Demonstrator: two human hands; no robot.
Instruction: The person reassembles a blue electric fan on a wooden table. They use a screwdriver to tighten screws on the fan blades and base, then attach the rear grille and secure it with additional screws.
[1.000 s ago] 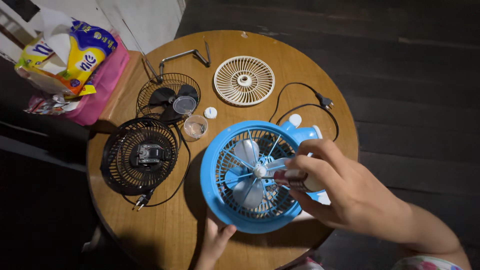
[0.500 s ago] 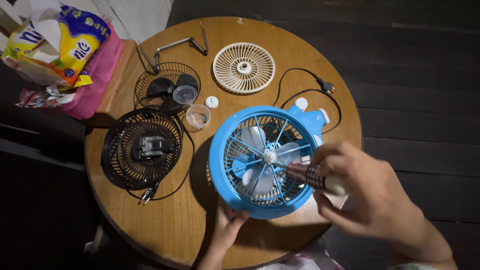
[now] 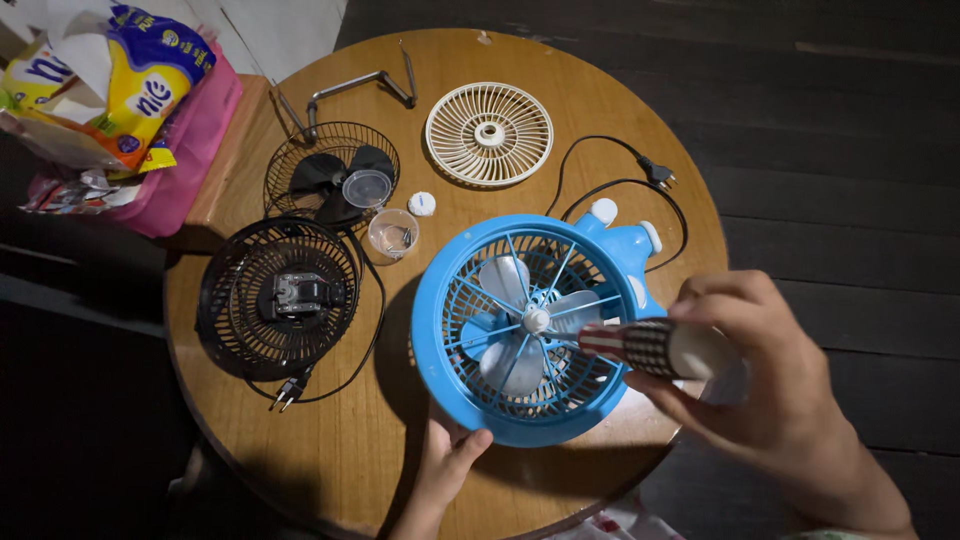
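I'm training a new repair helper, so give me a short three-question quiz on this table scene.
1. True or false: the right hand holds a screwdriver at the hub of the blue fan.
2. What does the left hand touch?
3. The cream grille lies: A) on the blue fan, B) apart from it on the table.

Key: 1 true; 2 the blue fan's rim; 3 B.

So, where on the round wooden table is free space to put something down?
Bare wood shows on the round wooden table along its near-left edge, below the black wire fan cage, left of the left hand. Another patch lies right of the cream plastic grille. The middle, around the blue plastic fan, is crowded.
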